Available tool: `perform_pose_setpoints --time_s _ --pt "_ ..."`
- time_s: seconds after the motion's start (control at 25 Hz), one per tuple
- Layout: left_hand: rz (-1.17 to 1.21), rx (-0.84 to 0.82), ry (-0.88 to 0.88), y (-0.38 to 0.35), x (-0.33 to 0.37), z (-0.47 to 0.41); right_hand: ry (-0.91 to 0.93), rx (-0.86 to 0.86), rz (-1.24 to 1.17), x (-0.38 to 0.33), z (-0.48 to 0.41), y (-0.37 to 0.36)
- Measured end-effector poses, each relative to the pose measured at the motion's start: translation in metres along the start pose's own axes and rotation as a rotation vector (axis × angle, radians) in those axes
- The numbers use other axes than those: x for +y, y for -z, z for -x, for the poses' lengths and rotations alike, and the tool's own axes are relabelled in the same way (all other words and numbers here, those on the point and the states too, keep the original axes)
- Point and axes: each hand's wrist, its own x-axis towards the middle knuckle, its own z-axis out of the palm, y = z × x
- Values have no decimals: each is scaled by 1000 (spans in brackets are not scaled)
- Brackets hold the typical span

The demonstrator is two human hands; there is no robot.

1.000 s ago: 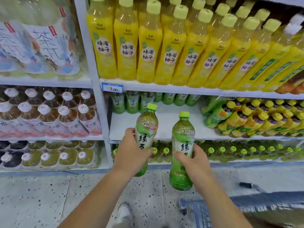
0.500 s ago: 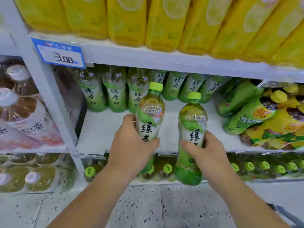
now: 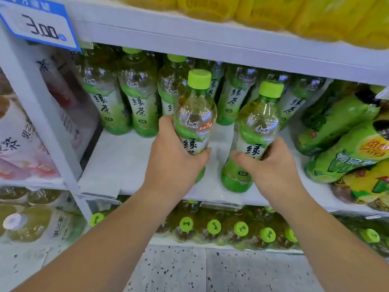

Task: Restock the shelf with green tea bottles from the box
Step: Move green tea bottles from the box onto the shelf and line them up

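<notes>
Price tag [image 3: 40, 26], far left on the upper shelf edge: "3.00". Near left bottle [image 3: 194, 123] and near right bottle [image 3: 255, 135]: vertical "绿茶" on a white panel, with the brand mark "康师傅" above. The left one adds a red sticker showing "1". Far row of bottles [image 3: 124, 102]: "绿茶". Pale bottles [image 3: 19, 148], far left: "茶".

Two lime-capped clear plastic green tea bottles, left bottle [image 3: 194, 114] and right bottle [image 3: 257, 127], upright and apart over the white shelf board [image 3: 126, 161], matching back row [image 3: 141, 102] behind
</notes>
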Motion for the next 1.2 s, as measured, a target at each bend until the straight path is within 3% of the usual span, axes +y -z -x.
perform_pose_setpoints --time_s 0.32,0.48,0.64,0.72,0.88,1.08,1.2 --pt "105 2 -109 -19 -13 6 83 -52 -53 17 4 2" --pt "2 -122 -27 -14 -33 16 93 -81 -49 22 11 5" --pt "-109 -115 46 -10 -46 26 110 -78 -67 35 14 3" --pt "-126 -94 57 -11 -46 28 77 -107 21 43 24 3" --pt "-137 -42 71 -11 -52 30 156 4 388 58 40 4" --pt "-144 -58 44 -9 -65 31 150 84 400 66 36 -2" --pt "-332 -38 -16 -15 -62 17 160 83 380 63 22 -6"
